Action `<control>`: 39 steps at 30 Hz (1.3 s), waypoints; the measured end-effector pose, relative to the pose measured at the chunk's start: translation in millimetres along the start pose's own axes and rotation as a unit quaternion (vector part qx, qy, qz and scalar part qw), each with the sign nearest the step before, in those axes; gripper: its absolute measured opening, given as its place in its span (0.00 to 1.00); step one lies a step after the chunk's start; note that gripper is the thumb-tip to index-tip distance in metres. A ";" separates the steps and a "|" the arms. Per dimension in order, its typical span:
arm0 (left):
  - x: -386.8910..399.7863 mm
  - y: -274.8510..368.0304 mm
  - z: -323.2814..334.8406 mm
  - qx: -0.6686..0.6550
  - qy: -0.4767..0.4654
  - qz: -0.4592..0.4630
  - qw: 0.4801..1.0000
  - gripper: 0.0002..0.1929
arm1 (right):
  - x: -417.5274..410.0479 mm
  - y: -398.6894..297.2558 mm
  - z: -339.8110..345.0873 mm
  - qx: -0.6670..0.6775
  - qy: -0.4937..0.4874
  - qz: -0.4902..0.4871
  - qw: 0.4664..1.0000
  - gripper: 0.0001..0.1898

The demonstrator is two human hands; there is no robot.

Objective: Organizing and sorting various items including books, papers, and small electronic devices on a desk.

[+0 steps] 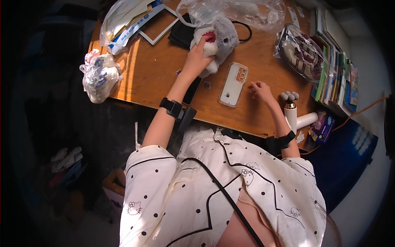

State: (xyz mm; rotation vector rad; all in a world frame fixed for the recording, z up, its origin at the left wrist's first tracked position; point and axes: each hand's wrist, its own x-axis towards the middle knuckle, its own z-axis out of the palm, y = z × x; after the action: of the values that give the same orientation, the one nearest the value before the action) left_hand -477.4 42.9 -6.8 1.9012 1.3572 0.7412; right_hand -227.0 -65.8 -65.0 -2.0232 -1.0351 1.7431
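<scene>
My left hand (pixel 199 58) grips a grey and white plush shark toy (pixel 226 34) by its white jaw, one finger at the pink mouth. The toy is partly hidden behind the hand. Below my left forearm a dark phone (pixel 192 91) lies on the table, partly covered by the arm. A white phone in a clear case (pixel 233 85) rests back up between my two hands. Just to its right hovers my right hand (pixel 261 92), fingers loosely bent and holding nothing. A small clear square piece (pixel 207 84) lies left of the white phone.
The wooden table (pixel 148 74) carries a knotted plastic bag (pixel 101 75), a white frame (pixel 158 26), a black pouch (pixel 180 32) and a wrapped shoe (pixel 301 51). At right stand a row of books (pixel 336 71) and a white massage gun (pixel 291 114). An orange cable (pixel 355 112) runs beside them.
</scene>
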 end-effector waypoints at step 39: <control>-61.8 21.5 76.4 0.261 -0.102 0.175 0.944 0.28 | -173.7 -134.4 -89.0 0.316 0.027 -0.359 0.878 0.16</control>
State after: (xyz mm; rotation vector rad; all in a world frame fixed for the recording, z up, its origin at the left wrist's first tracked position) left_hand -424.7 -36.0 -40.1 2.6053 1.1705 0.3403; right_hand -191.0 -65.7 169.2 -1.0762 -0.8711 1.3469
